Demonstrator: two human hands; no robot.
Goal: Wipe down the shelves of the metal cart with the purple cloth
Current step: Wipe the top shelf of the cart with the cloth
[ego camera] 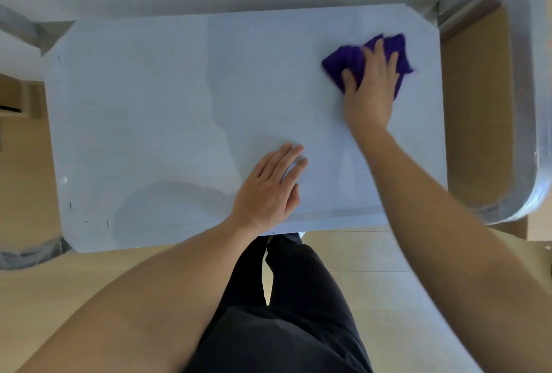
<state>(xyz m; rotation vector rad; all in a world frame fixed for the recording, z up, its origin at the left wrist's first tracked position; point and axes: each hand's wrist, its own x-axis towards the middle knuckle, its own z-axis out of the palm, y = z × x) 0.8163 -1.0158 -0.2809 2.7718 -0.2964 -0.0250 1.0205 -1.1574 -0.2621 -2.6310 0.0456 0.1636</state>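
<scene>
The metal cart fills most of the view from above, and its top shelf is a broad, flat, pale sheet that looks rigid and smooth, likely slick under a rag. A rounded tubular handle loops off the right end, and the floor shows below the near edge. Any lower shelves are hidden under the top one, so what they hold cannot be told, and no bin or box shows plainly. The left hand lies flat near the front edge, fingers straight and holding nothing, seemingly bracing the cart. The right hand presses down on the purple cloth with fingers spread flat over it, not bunched round it. The cloth sits toward the far right corner of the shelf, crumpled and blurred at its edges. It looks soft, light and limp, so it is best driven by a flat palm in the middle, where it will not roll up.
</scene>
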